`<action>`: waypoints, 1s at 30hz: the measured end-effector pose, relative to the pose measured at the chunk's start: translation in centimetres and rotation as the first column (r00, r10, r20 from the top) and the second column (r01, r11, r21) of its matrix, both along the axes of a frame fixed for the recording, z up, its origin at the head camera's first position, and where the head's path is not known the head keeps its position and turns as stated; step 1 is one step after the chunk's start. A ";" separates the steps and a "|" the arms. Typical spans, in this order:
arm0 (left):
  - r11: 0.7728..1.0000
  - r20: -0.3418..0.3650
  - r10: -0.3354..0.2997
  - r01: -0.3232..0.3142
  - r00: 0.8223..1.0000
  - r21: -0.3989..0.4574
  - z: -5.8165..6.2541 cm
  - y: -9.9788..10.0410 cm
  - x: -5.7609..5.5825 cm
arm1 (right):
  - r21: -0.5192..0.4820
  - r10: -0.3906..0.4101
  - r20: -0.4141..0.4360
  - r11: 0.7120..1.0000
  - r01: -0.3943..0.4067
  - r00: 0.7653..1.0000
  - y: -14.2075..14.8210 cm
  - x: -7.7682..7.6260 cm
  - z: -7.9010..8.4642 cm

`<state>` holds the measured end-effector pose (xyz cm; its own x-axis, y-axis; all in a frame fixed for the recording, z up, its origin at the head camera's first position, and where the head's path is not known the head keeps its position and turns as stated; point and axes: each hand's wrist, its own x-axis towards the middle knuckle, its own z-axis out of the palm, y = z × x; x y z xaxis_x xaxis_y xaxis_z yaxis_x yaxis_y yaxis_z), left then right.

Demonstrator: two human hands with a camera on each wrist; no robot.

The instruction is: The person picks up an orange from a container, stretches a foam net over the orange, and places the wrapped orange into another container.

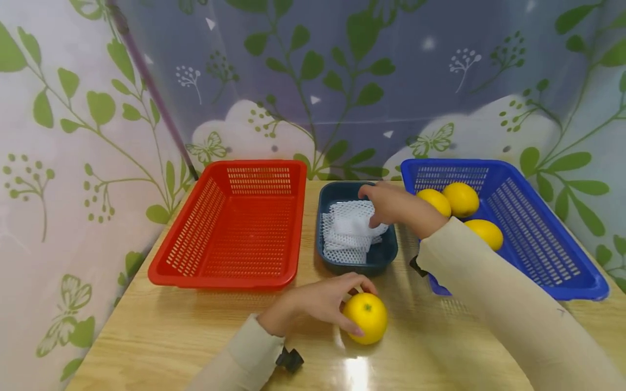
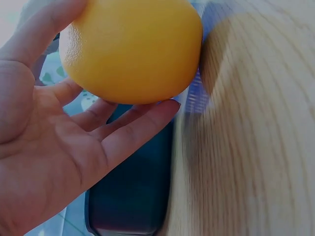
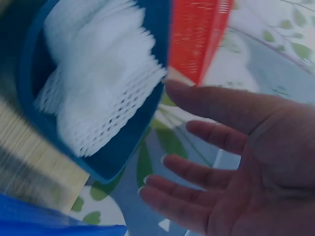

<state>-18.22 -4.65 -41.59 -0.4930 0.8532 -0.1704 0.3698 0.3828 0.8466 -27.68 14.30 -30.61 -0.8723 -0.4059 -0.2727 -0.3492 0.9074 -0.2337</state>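
Note:
My left hand (image 1: pixel 323 300) holds a round yellow orange (image 1: pixel 368 320) low over the table's front, its stem end facing up. In the left wrist view, the thumb and fingers curl around the fruit (image 2: pixel 133 49). White foam fruit nets (image 1: pixel 344 231) lie piled in a dark teal bin (image 1: pixel 357 269) just beyond. Over that bin's right side hovers my right hand (image 1: pixel 398 206). The right wrist view has its fingers (image 3: pixel 197 172) spread and bare, with the thumb tip near the bin's rim beside the foam nets (image 3: pixel 103 78).
A red basket (image 1: pixel 222 281) stands left of the bin, with only its slatted floor showing inside. To the right, a blue basket (image 1: pixel 530 217) holds several oranges (image 1: pixel 461 199), partly covered by my right sleeve. A patterned curtain (image 1: pixel 313 92) hangs behind the wooden table (image 1: pixel 161 336).

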 end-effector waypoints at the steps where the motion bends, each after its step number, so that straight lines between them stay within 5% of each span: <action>1: 1.000 0.005 -0.005 0.005 1.000 0.000 0.1 0.0 0.0 | 0.028 0.013 0.011 1.000 -0.013 1.000 -0.2 -0.3 -0.1; 15: 0.991 -0.142 -0.134 0.134 0.981 -0.012 0.1 -0.1 0.3 | 0.177 0.017 0.124 0.983 -0.039 0.992 -1.9 -1.2 -1.4; 30: 0.989 -0.117 -0.149 0.148 0.982 -0.013 0.1 -0.4 0.5 | 0.316 0.048 0.055 0.947 -0.063 0.997 -2.0 -1.6 -3.8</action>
<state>-17.70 -5.01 -41.44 -0.3776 0.9178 -0.1226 0.5197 0.3196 0.7923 -29.33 12.27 -34.37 -0.8342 -0.3394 -0.4347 -0.3967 0.9168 0.0456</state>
